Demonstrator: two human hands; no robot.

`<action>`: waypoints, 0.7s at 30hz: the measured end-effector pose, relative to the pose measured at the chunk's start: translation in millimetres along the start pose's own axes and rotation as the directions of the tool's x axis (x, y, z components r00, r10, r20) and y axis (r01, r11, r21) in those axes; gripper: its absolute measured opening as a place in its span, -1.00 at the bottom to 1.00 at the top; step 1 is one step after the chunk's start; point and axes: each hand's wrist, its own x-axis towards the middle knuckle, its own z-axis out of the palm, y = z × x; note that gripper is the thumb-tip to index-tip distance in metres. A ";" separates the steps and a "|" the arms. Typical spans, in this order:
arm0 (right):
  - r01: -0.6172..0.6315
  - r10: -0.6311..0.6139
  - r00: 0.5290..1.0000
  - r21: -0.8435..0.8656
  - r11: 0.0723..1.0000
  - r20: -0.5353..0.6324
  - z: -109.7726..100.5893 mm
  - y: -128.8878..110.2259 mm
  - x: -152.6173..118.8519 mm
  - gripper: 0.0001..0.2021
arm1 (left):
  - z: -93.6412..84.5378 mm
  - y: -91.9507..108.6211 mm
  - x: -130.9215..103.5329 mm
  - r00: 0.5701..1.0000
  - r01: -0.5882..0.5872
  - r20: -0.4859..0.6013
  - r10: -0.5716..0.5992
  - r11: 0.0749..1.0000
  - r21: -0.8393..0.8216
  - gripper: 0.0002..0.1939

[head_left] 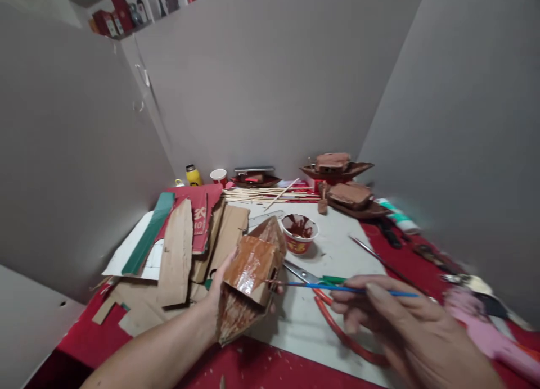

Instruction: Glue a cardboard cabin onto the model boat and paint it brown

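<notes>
My left hand [219, 285] is wrapped round a brown model boat [248, 265] and holds it tilted above the table. Wet, shiny brown paint covers part of the boat's cabin roof. Between the thumb and fingers of my right hand [379, 304] is a thin blue paintbrush [337, 288], its tip at the right side of the cabin. Just behind the boat stands a paper cup [299, 245] smeared inside with dark brown paint. Scissors [301, 272] with orange handles lie under the brush, partly hidden by the boat and my right hand.
Cardboard pieces [175, 254] and a green strip [149, 231] lie at the left. Thin wooden sticks [270, 195] are spread at the back, with finished-looking model boats [356, 198] at the back right. Another brush [375, 254] and a pink object [481, 327] lie at the right.
</notes>
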 end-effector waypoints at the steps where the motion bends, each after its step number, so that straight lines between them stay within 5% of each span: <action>1: -0.048 0.049 0.999 -0.019 0.999 0.018 3.4 -2.7 -2.5 -0.68 | -4.4 -0.4 2.2 1.000 0.006 -0.010 -0.006 1.000 -0.009 -0.45; 7: 0.052 -0.052 0.998 0.001 0.999 -0.034 6.0 -5.7 -4.7 -0.73 | -17.2 -5.0 6.6 0.997 -0.003 -0.081 -0.005 0.994 -0.105 -0.42; 13: -0.034 0.036 0.999 -0.073 0.997 0.030 8.8 -2.6 -12.6 -0.69 | -8.7 -7.4 3.4 0.983 -0.087 -0.175 0.059 0.984 -0.157 -0.43; 21: 0.038 -0.039 0.999 -0.099 0.994 -0.012 11.7 -2.4 -13.9 -0.71 | -4.2 -11.5 0.8 0.988 -0.080 -0.143 0.061 0.989 -0.128 -0.40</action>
